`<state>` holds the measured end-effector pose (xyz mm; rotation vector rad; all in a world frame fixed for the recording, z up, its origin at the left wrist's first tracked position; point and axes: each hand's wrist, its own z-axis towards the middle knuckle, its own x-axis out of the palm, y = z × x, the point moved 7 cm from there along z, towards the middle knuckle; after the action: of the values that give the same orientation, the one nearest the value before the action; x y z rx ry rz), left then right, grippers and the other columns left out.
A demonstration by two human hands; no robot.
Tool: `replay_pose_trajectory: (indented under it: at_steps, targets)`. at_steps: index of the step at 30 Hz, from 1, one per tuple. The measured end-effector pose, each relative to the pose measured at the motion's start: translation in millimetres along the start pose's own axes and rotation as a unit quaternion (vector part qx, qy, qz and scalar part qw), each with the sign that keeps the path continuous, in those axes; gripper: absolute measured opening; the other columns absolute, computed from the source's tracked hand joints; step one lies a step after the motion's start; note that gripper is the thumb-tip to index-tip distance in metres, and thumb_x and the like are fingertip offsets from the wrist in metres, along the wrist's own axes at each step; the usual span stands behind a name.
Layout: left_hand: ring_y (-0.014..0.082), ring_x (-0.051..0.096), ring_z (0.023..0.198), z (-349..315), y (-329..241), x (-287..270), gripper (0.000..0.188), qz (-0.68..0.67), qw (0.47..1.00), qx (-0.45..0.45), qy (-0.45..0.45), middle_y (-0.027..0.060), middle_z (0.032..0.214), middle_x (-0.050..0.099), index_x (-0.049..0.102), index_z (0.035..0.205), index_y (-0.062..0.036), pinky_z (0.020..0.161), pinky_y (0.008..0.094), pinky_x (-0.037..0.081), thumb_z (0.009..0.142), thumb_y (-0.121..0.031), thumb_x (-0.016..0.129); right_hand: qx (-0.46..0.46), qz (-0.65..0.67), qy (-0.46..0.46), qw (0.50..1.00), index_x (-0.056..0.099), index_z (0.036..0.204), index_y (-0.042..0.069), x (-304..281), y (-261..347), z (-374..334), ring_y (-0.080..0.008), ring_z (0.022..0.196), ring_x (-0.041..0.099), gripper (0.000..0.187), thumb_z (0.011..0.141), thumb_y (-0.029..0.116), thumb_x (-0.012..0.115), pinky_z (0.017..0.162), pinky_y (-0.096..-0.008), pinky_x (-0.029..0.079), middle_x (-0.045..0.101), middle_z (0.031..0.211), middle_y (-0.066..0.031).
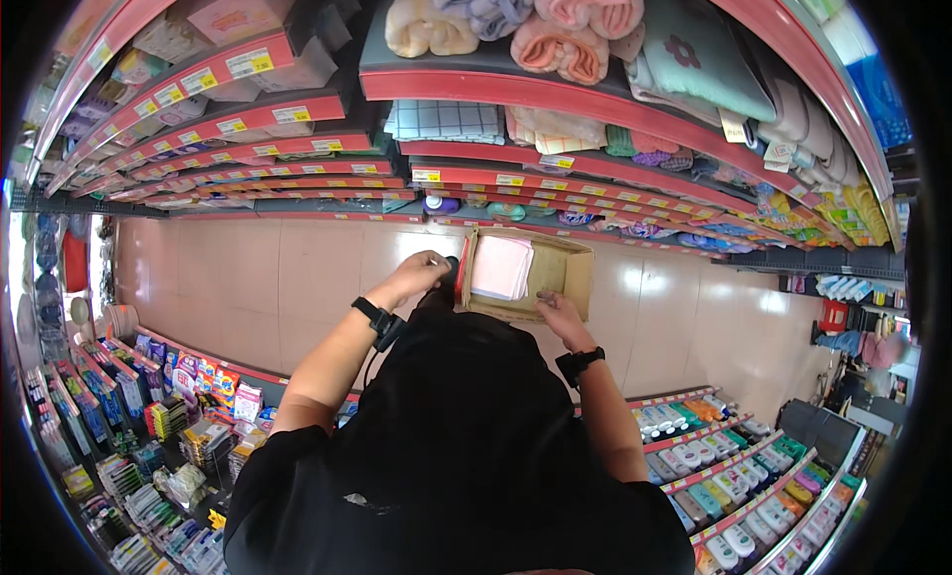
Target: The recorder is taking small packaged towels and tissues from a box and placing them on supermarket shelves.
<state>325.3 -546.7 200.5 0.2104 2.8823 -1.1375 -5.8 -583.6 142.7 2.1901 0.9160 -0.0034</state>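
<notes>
head view, cardboard box point(560, 268) between both hands' fingers point(547, 299)

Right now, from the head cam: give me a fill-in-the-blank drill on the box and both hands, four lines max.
1. The open cardboard box holds a folded cloth of ____ colour.
2. The right hand touches the box's ____ edge.
3. The left hand is at the box's ____ side, with a dark object by its fingers.
4. Each wrist carries a ____ strap.

Missing words: pink; near; left; black
</notes>
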Motion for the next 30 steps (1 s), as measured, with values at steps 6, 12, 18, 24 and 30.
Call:
replay_pose_trajectory:
  at_steps: [6,12,18,24,30]
  targets:
    - [0.0104,0.057,0.077,17,-70,-92,0.023,-0.122,0.952,0.200,-0.197,0.0023,0.090,0.059,0.058,0.113,-0.0061,0.069,0.0258,0.048,0.094,-0.020,0.057,-0.037,-0.045,0.010,0.998,0.057,0.127,0.002,4,45,-5,-0.0198,0.096,0.063,0.044,0.089,0.024,0.061,0.083,-0.0302,0.049,0.065,0.109,-0.0132]
    - [0.0219,0.058,0.074,8,-162,-151,0.040,-0.010,0.863,0.308,-0.400,0.0113,0.084,0.060,0.054,0.119,0.0011,0.072,0.0357,0.048,0.091,-0.026,0.060,-0.066,-0.033,0.002,0.997,0.058,0.123,0.000,12,69,-4,-0.0223,0.096,0.064,0.044,0.090,0.028,0.062,0.086,-0.0319,0.050,0.068,0.105,-0.0155]
    - [0.0401,0.061,0.109,8,-185,-153,0.063,0.154,0.889,0.152,-0.405,0.0268,0.113,0.063,0.054,0.124,-0.0010,0.087,0.0443,0.047,0.082,-0.046,0.066,-0.076,-0.038,0.012,0.996,0.057,0.125,0.000,20,66,-8,-0.0178,0.097,0.061,0.042,0.092,0.025,0.061,0.087,-0.0305,0.048,0.066,0.105,-0.0112]
    - [0.0397,0.063,0.103,-11,-209,-147,0.053,0.187,0.881,0.186,-0.392,0.0198,0.106,0.067,0.057,0.119,-0.0051,0.084,0.0443,0.049,0.080,-0.039,0.069,-0.076,-0.044,-0.006,0.996,0.058,0.125,-0.001,13,60,-16,-0.0200,0.101,0.062,0.042,0.091,0.024,0.062,0.090,-0.0315,0.048,0.066,0.108,-0.0132]
    - [0.0383,0.064,0.098,-12,-221,-140,0.045,0.212,0.850,0.243,-0.417,0.0181,0.114,0.064,0.057,0.119,-0.0049,0.085,0.0441,0.049,0.082,-0.029,0.066,-0.075,-0.023,-0.006,0.997,0.057,0.125,-0.001,12,52,-16,-0.0210,0.102,0.062,0.043,0.091,0.024,0.063,0.090,-0.0316,0.048,0.066,0.108,-0.0145]
